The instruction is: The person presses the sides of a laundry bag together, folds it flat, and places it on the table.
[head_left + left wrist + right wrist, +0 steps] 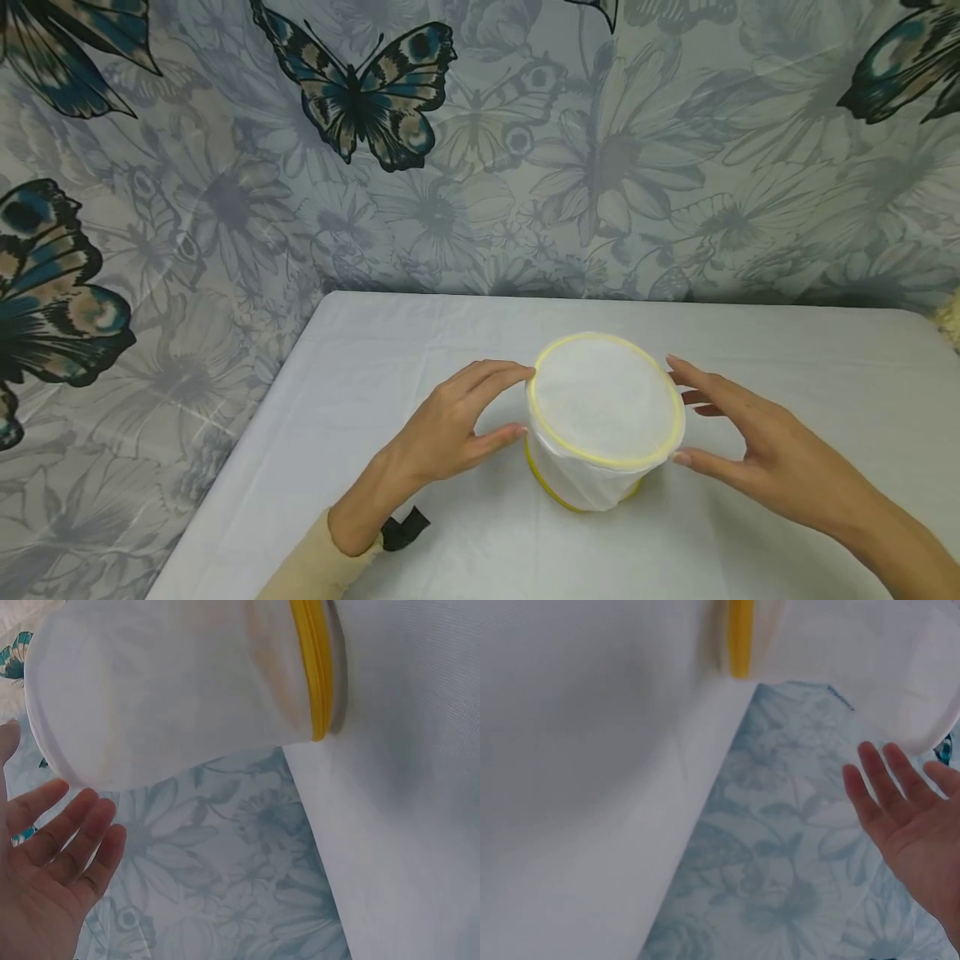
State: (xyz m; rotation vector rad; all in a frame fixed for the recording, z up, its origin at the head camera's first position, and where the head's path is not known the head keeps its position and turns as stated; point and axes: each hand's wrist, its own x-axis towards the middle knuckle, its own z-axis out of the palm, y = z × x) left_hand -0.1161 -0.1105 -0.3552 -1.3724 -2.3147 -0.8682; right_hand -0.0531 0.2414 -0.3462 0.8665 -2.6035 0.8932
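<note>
A white mesh cylindrical bag (607, 400) with yellow trim around its top and base stands upright on the table. In the left wrist view, a yellow band (319, 667) that looks like a zipper rings its lower end. At the bag's left side, my left hand (453, 421) has its index fingertip at the top rim and its thumb close to the wall. On the opposite side, my right hand (765, 446) is spread beside the rim, thumb tip at or very near the wall. Both wrist views show loosely extended fingers, not curled round the bag.
A white cloth covers the table (420, 333). Behind and to the left hangs grey floral fabric (480, 208) with butterflies. A black strap piece (405, 529) lies by the left sleeve. Something yellow (951, 321) shows at the right edge.
</note>
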